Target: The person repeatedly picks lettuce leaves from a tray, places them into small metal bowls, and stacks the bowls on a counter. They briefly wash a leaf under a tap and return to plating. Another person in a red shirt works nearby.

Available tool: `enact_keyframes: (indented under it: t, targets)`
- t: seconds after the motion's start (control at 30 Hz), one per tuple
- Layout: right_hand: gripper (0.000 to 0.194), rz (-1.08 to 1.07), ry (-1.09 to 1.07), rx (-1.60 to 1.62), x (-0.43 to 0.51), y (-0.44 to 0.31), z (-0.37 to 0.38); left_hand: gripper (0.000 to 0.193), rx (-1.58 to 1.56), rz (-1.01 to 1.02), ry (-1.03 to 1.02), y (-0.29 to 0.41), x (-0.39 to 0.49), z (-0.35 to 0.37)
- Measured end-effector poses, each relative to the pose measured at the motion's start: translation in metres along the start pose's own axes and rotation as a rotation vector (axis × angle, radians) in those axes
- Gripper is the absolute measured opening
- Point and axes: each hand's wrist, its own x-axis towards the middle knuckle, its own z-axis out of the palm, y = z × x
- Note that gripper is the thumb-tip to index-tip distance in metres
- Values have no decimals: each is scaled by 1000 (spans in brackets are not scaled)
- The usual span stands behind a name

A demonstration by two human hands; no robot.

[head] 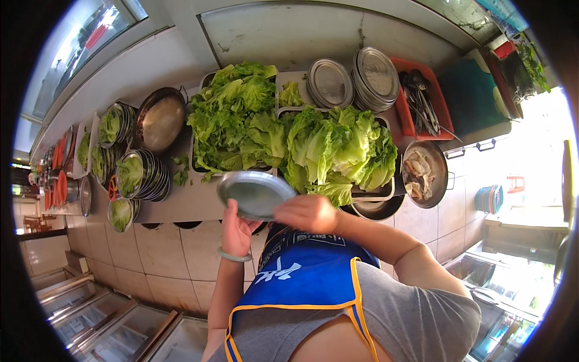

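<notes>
My left hand (240,228), with a pale bangle on its wrist, holds a round metal plate (255,192) by its near left edge. On the plate's right rim lies my right hand (307,215), slightly blurred; whether its fingers grip the rim I cannot tell. The plate looks bare and is tilted above the counter's front edge. Behind it, green lettuce leaves (239,117) are heaped in a metal tray at the left, and more lettuce (339,149) fills a second tray at the right. A small lettuce piece (291,93) lies between the trays at the back.
Stacked plates (131,174) topped with lettuce stand at the left, by a dark-rimmed pan (161,120). Metal plates (377,74) are piled at the back right. Beside them are a red basket (445,102) of utensils and a pan (425,154) with pale food pieces.
</notes>
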Motion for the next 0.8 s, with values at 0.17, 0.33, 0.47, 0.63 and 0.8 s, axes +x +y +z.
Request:
enact_keyframes:
  t: [0.17, 0.33, 0.47, 0.63, 0.8]
  targets:
    - [24, 267, 9, -108, -12, 3, 9, 35, 94, -39, 342, -30, 20, -69]
    - [35, 908, 220, -665, -50, 74, -62, 40, -155, 60, 349, -53, 36, -108]
    - [62, 1044, 41, -761, -76, 100, -85, 49, 314, -14, 487, -56, 51, -114]
    - [73, 1212, -14, -395, -106, 125, -91, 65, 750, -23, 506, -56, 58, -126]
    - [56, 1347, 102, -323, -130, 162, -101, 77, 799, 37, 523, -63, 65, -153]
